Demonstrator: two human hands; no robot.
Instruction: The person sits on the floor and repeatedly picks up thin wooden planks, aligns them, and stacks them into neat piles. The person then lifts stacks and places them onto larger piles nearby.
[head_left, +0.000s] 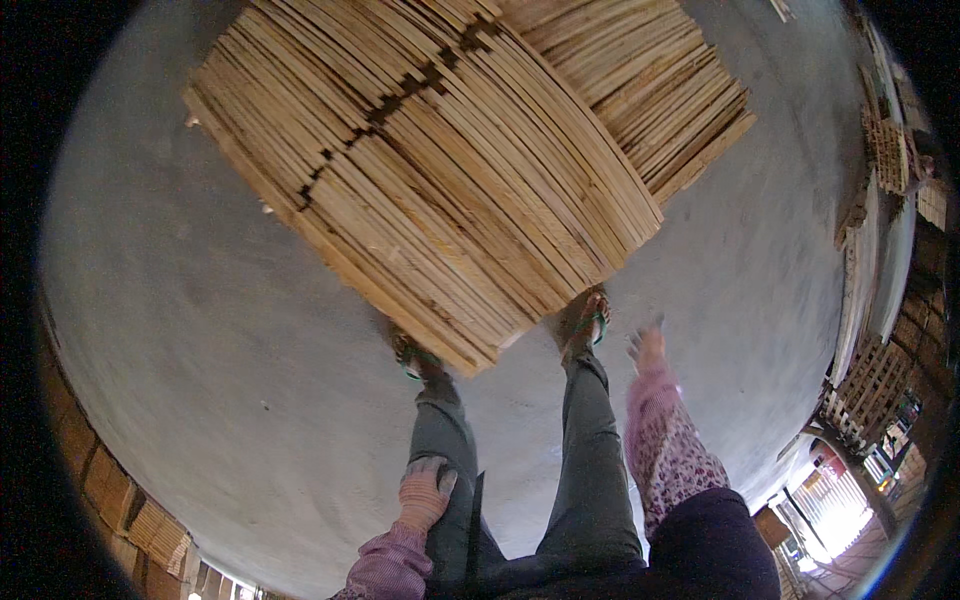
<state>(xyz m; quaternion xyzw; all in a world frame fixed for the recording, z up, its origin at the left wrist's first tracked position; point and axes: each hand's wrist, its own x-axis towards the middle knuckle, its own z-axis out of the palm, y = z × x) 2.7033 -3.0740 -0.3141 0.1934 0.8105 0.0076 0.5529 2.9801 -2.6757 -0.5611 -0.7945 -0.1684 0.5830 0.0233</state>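
Observation:
In front of my feet lies a large stack of narrow wooden slats (470, 190), packed side by side in two rows with a jagged dark gap between them. My left hand (426, 494), in what looks like a pale pink glove with grey fingertips, rests on my left trouser leg (440, 432). Its fingers lie flat against the cloth and hold nothing. Off to the right of my right leg, my right hand (649, 345) hangs over the floor with fingers stretched out and apart, slightly blurred. It touches nothing and is short of the slats' near right corner.
A second, lower bundle of slats (665, 110) adjoins the stack at the far right. My sandalled feet stand on the grey floor (250, 400) close to the stack's near edge. Slatted wooden pieces (866, 395) and boards lie along the right rim. Brownish stacks (108, 485) line the lower left.

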